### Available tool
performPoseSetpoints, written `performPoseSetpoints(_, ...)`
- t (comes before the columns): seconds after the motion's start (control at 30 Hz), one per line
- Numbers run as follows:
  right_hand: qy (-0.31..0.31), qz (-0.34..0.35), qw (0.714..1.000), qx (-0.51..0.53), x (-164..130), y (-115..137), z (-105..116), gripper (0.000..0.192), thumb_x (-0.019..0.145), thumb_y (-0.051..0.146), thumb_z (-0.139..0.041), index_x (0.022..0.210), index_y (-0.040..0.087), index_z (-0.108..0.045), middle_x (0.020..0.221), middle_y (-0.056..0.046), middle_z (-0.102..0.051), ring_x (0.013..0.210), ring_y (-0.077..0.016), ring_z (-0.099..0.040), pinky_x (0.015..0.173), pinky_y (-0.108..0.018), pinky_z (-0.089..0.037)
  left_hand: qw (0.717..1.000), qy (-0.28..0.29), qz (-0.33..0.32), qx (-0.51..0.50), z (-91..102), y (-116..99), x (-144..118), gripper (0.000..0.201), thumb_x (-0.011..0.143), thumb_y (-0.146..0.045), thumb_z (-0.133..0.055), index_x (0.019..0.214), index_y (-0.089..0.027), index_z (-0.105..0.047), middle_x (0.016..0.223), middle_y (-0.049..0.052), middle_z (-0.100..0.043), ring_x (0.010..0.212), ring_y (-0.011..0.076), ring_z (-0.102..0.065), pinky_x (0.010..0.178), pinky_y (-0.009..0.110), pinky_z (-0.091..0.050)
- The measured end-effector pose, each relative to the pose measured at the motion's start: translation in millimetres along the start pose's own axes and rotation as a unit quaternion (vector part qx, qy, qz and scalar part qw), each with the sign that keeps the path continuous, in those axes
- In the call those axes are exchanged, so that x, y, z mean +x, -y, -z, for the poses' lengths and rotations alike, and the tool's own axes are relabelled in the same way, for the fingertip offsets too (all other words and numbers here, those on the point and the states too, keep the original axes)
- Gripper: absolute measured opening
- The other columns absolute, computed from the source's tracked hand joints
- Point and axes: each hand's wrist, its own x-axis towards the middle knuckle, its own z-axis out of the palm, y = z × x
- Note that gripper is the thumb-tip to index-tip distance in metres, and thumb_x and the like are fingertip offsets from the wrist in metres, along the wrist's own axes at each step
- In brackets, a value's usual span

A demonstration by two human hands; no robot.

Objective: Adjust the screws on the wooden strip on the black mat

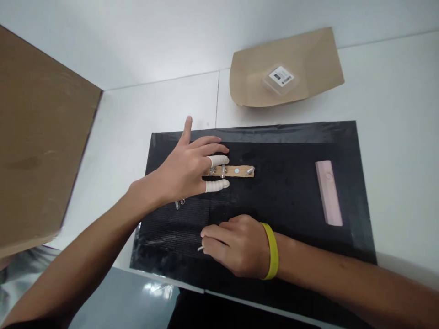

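Observation:
My left hand [187,171] hovers open over the black mat [291,192], fingers spread, with white finger cots on two fingertips. Those fingertips touch the left end of a small tan strip [240,171] that carries small metal parts. A few loose metal screws [179,203] lie just under my left palm. My right hand [236,244], with a yellow wristband, rests on the mat nearer to me, fingers curled on a thin white stick-like thing [200,249].
A pink rectangular block [329,192] lies on the right side of the mat. Behind the mat sits a brown paper envelope [308,59] with a small clear labelled packet [281,77] on it. A large cardboard panel [37,137] stands at the left.

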Motion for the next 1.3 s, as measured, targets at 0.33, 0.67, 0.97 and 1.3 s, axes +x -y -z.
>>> performPoseSetpoints(0.33,0.02,-0.006,1.0,0.01,-4.2,-1.8,-6.4,0.017,0.099,0.016,-0.051,0.086,0.016,-0.062,0.086,-0.001,-0.067,0.057,-0.0121,-0.052,0.047,-0.031,-0.037,1.0,-0.017,0.007,0.011,-5.2,-1.2,1.8,0.017,0.093,-0.033,-0.065,0.095,-0.023,-0.078,0.121,0.004,-0.074,0.127,0.0302,-0.064,0.128,0.07,0.007)
performPoseSetpoints(0.67,0.031,-0.007,0.999,0.006,-5.2,-3.0,-8.0,0.012,0.098,0.018,-0.055,0.087,0.017,-0.061,0.088,-0.001,-0.067,0.059,-0.013,-0.054,0.048,-0.031,-0.039,0.999,-0.025,0.024,0.009,-8.4,-3.9,0.5,0.018,0.095,-0.032,-0.063,0.09,-0.022,-0.076,0.122,0.004,-0.074,0.126,0.0285,-0.065,0.128,0.071,0.006)
performPoseSetpoints(0.97,0.041,-0.006,0.999,0.003,-5.8,-3.1,-7.5,0.011,0.097,0.018,-0.057,0.087,0.017,-0.061,0.089,-0.001,-0.067,0.06,-0.0132,-0.055,0.05,-0.032,-0.04,0.999,-0.028,0.029,0.013,-10.0,-6.3,-1.2,0.024,0.098,-0.035,-0.06,0.09,-0.019,-0.076,0.126,0.007,-0.073,0.127,0.0299,-0.064,0.127,0.073,0.004)
performPoseSetpoints(1.3,0.05,-0.008,0.999,0.0,-6.1,-2.9,-7.5,0.01,0.096,0.016,-0.057,0.088,0.017,-0.061,0.09,-0.001,-0.068,0.06,-0.013,-0.055,0.049,-0.031,-0.04,0.999,-0.035,0.04,0.002,-10.5,-7.9,-2.2,0.022,0.099,-0.033,-0.06,0.092,-0.021,-0.077,0.125,0.005,-0.073,0.126,0.0279,-0.065,0.127,0.07,0.01)
